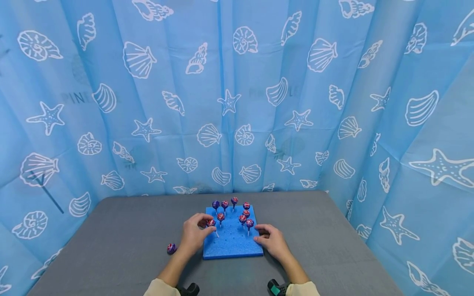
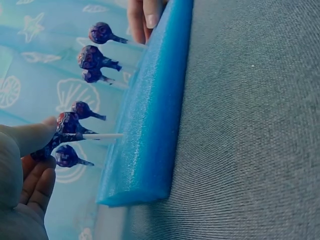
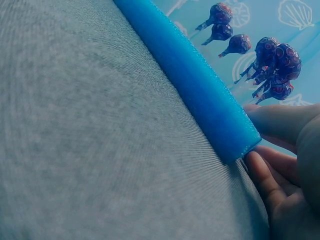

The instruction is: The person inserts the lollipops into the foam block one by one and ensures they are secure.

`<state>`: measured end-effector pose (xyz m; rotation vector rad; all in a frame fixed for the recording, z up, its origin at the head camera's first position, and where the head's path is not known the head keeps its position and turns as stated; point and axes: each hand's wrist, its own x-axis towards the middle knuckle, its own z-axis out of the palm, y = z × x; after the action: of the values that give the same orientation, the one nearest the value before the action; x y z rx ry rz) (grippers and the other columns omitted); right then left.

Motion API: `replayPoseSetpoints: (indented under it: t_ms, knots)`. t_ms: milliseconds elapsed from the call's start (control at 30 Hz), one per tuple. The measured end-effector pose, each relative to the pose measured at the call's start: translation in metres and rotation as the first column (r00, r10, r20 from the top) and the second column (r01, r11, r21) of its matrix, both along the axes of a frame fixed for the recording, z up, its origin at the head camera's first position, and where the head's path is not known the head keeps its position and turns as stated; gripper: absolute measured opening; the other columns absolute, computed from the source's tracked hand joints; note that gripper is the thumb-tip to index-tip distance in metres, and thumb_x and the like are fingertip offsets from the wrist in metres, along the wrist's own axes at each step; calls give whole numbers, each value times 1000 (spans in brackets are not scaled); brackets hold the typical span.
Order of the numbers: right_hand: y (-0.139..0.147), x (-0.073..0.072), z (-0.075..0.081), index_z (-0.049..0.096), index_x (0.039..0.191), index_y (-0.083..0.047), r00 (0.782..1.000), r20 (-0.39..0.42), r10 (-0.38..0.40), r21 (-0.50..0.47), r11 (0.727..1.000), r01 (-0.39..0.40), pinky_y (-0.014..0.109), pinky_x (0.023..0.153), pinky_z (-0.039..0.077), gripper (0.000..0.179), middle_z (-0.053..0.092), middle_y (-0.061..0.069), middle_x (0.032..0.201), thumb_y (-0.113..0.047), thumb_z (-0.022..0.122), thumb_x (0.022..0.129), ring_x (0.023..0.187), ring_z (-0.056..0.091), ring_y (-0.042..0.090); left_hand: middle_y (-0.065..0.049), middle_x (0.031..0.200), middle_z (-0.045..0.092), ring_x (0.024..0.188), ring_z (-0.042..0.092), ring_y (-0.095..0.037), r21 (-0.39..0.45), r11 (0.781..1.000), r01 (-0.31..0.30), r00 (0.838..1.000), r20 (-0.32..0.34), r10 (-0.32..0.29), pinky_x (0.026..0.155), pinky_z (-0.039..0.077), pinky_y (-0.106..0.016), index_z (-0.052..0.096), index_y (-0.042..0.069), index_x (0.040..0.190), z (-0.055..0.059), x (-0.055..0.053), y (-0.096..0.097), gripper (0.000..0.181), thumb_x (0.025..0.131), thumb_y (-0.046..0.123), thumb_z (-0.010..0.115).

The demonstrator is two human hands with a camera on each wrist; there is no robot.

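My left hand [image 1: 193,234] is over the left part of a blue foam board [image 1: 231,248]. Its thumb and fingers pinch the wrapped head of a lollipop [image 2: 66,125]. The white stick [image 2: 102,136] points down toward the foam, its tip overlapping the board's edge in the left wrist view. My right hand [image 1: 274,242] touches the board's right edge near the front corner, fingers extended and thumb apart from them. Other lollipops with purple and red wrappers stand upright in the foam, among them one at the back [image 1: 234,200] and one on the right [image 1: 249,223].
A loose wrapped lollipop [image 1: 171,248] lies on the grey table [image 1: 129,242], left of the board. Several small holes dot the foam's top. A blue curtain [image 1: 229,156] with white shell prints hangs behind the table and along its right side.
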<state>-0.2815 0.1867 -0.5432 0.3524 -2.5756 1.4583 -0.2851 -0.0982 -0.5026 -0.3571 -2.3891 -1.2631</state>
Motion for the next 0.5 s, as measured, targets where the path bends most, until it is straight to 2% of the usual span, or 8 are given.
replayPoseSetpoints:
  t_ms: [267,500]
  knots:
    - [0,0,1,66,116,-4,1000,-4,-2,0,1000,2,38,81,55,32,64,12,111,-10,74,86,95,63,24,3,93,64,83,60,-16,-15,1000,10,1000,0,-10,73,55,-28,72,14,98,1,-1,1,20,80,11,81]
    - [-1,0,1,66,116,-3,1000,-1,-5,-6,1000,5,38,81,55,32,64,13,111,-10,75,86,95,63,25,2,94,64,85,61,-15,-31,999,17,1000,20,-17,74,56,-30,74,14,99,-1,-1,5,20,81,13,81]
